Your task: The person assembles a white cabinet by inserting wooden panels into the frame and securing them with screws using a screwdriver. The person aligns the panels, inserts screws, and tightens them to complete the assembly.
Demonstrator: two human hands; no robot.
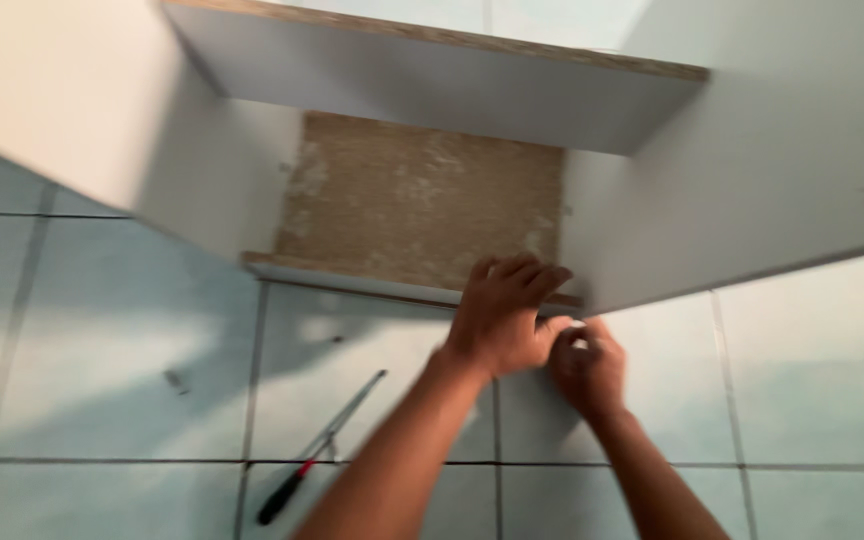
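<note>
Pale blue-green floor tiles with dark grout lines carry everything, and the view looks straight down on them

Largest is the white laminated cabinet carcass, lying on the floor just ahead of both hands, its open side facing up so the raw brown particleboard back panel shows at the bottom. Judging by its board thickness it looks stiff and fairly heavy, with slick faces that give little grip; its chipboard edges and corners seem the parts likely to crumble, so a hold on a panel edge near a joint would serve best

The left hand lies flat over the near bottom rail, fingers spread and curled over its lip, gripping nothing else. The right hand sits touching the left one, just below the corner where rail meets side panel, fingers pinched around a small pale item; blur hides what it is

Behind and to the left of the left forearm a long screwdriver with a red and black handle lies on the tiles, and farther left a small loose screw
</note>
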